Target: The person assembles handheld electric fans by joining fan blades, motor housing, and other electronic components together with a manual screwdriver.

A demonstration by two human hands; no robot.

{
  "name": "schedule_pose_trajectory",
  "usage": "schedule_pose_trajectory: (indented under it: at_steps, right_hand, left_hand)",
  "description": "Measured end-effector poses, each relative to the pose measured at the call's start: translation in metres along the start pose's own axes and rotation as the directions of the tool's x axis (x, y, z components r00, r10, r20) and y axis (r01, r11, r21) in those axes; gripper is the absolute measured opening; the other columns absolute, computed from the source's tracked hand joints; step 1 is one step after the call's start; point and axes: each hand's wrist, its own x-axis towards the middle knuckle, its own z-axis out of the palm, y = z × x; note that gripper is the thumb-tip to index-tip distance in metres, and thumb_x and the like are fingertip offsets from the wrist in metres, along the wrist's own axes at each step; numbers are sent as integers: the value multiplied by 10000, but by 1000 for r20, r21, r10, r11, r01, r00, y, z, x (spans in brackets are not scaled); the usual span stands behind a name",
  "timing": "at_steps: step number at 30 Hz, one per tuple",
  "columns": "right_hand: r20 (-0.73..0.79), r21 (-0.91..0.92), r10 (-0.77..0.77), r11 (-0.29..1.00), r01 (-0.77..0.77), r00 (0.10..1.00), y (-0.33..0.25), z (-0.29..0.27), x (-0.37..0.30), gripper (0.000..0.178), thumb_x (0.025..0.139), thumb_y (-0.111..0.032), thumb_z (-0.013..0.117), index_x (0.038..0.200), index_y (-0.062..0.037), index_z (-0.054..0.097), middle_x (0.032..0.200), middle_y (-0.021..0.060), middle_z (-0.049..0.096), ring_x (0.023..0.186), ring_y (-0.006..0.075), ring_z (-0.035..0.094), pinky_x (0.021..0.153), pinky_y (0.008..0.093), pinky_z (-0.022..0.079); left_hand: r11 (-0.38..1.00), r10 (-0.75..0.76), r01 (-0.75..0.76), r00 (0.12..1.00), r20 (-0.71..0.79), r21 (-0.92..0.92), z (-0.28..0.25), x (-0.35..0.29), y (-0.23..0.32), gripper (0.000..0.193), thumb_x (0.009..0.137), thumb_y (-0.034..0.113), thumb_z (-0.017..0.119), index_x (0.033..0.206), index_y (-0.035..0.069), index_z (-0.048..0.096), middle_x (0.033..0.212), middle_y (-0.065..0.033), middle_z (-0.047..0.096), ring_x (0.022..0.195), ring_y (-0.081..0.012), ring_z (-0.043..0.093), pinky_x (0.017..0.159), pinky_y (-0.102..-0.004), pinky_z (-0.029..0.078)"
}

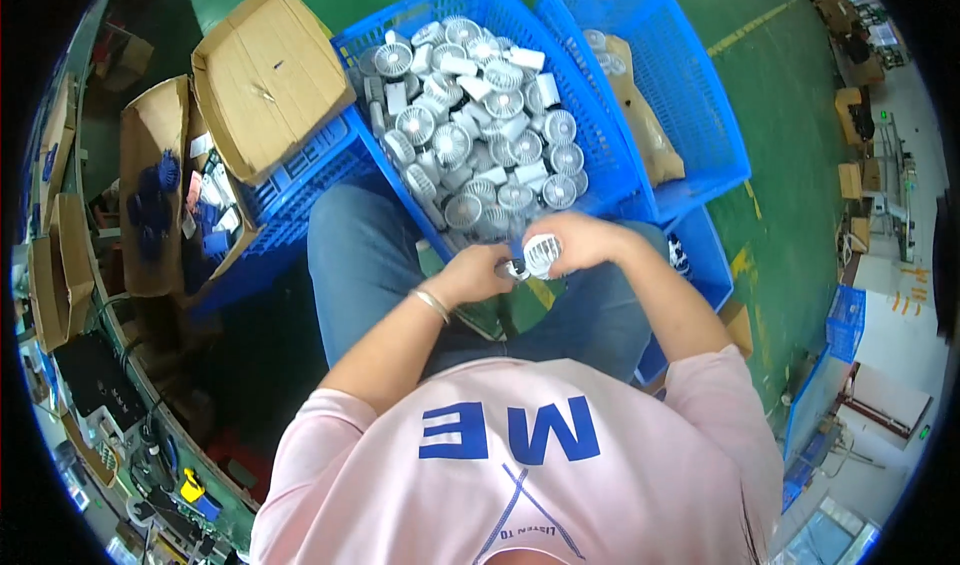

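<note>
Above my lap, my right hand (580,242) is closed round a small white fan (542,256) with a slatted round head. My left hand (478,274) is closed beside it, fingertips pinching a small shiny piece (514,269). Whether that piece is joined to the fan I cannot tell. Just beyond both hands, a blue plastic crate (487,3) holds a heap of similar white and grey mini fans (452,145), lying at all angles.
Right of it stands another blue crate (715,115) with a brown paper sheet (640,115) and a few fans. At left, an open cardboard box (265,65) rests on a blue crate, near cartons of dark blue parts (150,205). A cluttered bench (130,385) runs along the left.
</note>
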Motion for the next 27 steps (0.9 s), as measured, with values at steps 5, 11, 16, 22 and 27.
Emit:
schedule_pose_trajectory:
  at_steps: [5,11,16,22,27]
  right_hand:
    - [-199,-167,-303,948,273,932,-30,8,-12,371,737,-220,693,1048,-33,615,1070,109,599,1049,292,536,910,380,415]
    - [-95,-622,-530,693,365,843,-49,37,-14,158,746,-221,633,816,-85,671,839,50,636,931,234,580,814,369,455]
    - [-40,-662,-483,669,339,874,-74,40,-34,148,750,-213,611,705,-78,651,720,86,624,749,260,617,644,385,501]
    - [57,-717,-514,576,394,856,-80,59,-42,159,723,-180,593,618,-67,630,650,114,614,645,279,624,575,381,516]
    - [19,-810,-621,450,376,784,-81,79,-44,102,692,-154,577,639,-67,570,642,77,584,639,230,584,536,341,496]
  left_hand:
    - [487,-12,296,943,332,-822,13,-23,20,534,757,76,636,1228,14,392,808,-65,600,713,-160,618,650,-264,501]
    - [476,61,320,917,394,-819,12,-37,25,387,818,81,580,1169,32,427,874,-73,610,696,-162,631,648,-287,543]
    - [441,134,308,906,401,-843,6,-57,49,380,819,73,538,1185,34,443,893,-105,639,674,-150,622,595,-281,532]
    - [443,119,449,828,548,-776,12,-63,40,331,884,238,359,1115,32,477,827,-144,632,571,-198,593,508,-316,508]
    - [484,-16,448,864,504,-752,21,-74,38,355,911,323,335,951,45,553,721,-120,616,523,-201,583,458,-315,479]
